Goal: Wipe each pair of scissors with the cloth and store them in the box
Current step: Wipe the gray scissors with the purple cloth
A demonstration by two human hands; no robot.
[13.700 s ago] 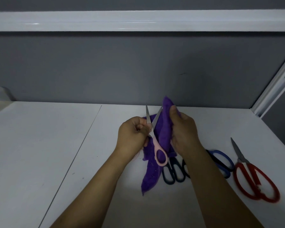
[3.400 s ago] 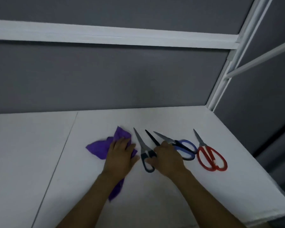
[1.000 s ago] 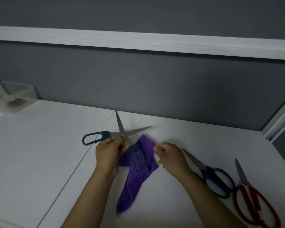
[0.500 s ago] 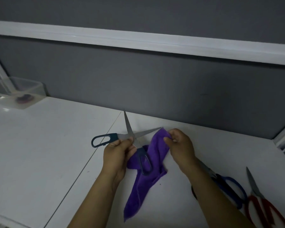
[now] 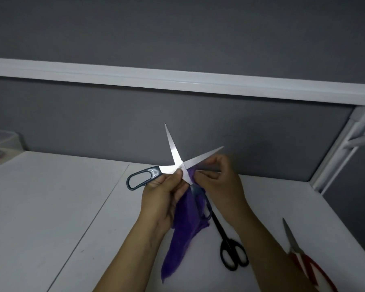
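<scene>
Fingers (image 5: 174, 181) of the left hand (image 5: 160, 201) are closed on the dark-handled scissors (image 5: 175, 158) just at the pivot, with the thumb on top, and hold them in the air above the white surface (image 5: 51, 207). The scissors are opened wide. One blade points to 12 o'clock and the other to 2 o'clock. One handle loop goes out to 9 o'clock, and the second is half hidden behind the purple cloth (image 5: 188, 226). The right hand (image 5: 219, 183) pinches the top of the cloth against the 2 o'clock blade near its root. The rest of the cloth hangs down to 6 o'clock between the two wrists.

The main danger, I think, is the bare edges. The grip is only at the pivot and both loops are free, so a push along one blade could swing the blades together on the right fingertips. If the cloth is only one layer there, a quick stroke toward the tip could also cut through it.

The clear box (image 5: 2, 142) stands well apart at 9 o'clock, so carrying the scissors there open would be risky too.

Both forearms come in from 6 o'clock. The left palm is turned to the right. The right hand shows its back to the camera, with the knuckles up.

The black scissors (image 5: 232, 252) lie at 5 o'clock and the red scissors (image 5: 303, 264) at 4 o'clock, both on the surface and not yet stored.
</scene>
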